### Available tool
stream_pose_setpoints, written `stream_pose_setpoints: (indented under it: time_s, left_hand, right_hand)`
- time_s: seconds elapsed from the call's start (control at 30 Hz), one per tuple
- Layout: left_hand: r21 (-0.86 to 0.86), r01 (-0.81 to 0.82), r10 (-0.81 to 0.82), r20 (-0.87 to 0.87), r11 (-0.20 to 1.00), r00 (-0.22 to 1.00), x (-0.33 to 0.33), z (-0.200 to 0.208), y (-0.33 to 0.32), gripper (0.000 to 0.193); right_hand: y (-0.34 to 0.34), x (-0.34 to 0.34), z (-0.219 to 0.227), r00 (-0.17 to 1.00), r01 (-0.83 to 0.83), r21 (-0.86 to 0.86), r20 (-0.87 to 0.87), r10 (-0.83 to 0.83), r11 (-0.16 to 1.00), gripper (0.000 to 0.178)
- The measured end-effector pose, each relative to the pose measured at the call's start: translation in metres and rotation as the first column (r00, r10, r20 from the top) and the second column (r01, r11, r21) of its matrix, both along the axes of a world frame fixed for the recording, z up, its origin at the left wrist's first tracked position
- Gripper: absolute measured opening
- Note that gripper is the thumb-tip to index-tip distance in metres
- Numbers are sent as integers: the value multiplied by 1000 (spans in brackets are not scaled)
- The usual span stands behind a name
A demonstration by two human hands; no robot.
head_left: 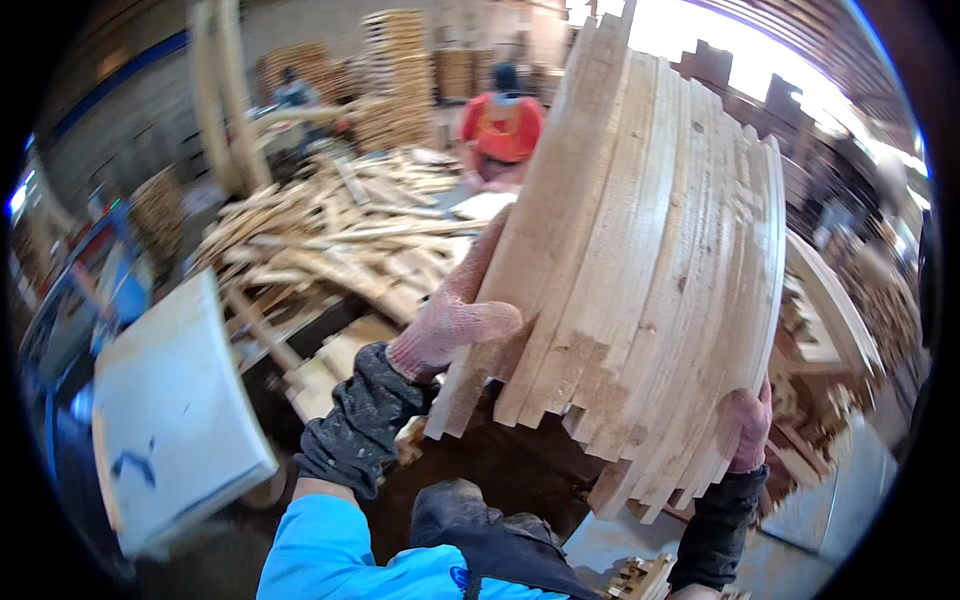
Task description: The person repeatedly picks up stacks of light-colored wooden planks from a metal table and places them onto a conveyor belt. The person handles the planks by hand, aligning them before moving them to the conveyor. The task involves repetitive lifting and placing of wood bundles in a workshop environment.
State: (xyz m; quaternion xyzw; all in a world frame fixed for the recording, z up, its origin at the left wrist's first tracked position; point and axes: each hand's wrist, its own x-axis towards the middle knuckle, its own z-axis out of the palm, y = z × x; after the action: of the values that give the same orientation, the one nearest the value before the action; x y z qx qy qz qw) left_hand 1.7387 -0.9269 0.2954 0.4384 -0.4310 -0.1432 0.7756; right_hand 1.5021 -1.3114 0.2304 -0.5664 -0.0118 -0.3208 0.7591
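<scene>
Head view: left hand [455, 318], in a pink knit glove, spread partly open; thumb pressed on the near face and fingers at the left edge of a stack of wooden strips [645, 270]. Right hand [748, 430], similarly gloved, curled at the lower right edge, fingers partly hidden. Stack held between both, tilted, before the body. Strips pale, some knotted; lower ends uneven.

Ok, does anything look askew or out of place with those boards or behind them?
Yes: the wooden boards held between the left hand and right hand end unevenly at the bottom, some jutting past others. Beyond them, the heap of loose wood lies crisscrossed, unlike the neat stack behind it.
</scene>
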Motion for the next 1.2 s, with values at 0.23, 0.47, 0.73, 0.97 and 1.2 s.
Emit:
stream_pose_setpoints:
  time_s: [0.23, 0.47, 0.73, 0.97, 1.2]
  left_hand:
    - [70, -464, 469, -79, 883, 880, -119, 28, 116, 128]
    - [310, -771, 830, -165, 556, 532, -226, 52, 102, 126]
    - [422, -826, 910, -338, 374, 239, -329, 44, 135, 110]
    - [493, -822, 892, -451, 284, 38, -385, -58, 250, 98]
    - [406, -816, 746, -665, 411, 45, -373, -97, 391, 91]
  right_hand:
    - [28, 55, 58, 900, -405, -181, -251, 356, 896, 91]
    - [96, 105, 109, 532, -787, 153, -325, 782, 598, 88]
    - [168, 130, 71, 85, -866, 412, -435, 896, 282, 77]
    - [315, 157, -31, -159, -911, 404, -536, 829, 86, 86]
    - [470, 168, -36, -188, -874, 472, -546, 816, 115, 91]
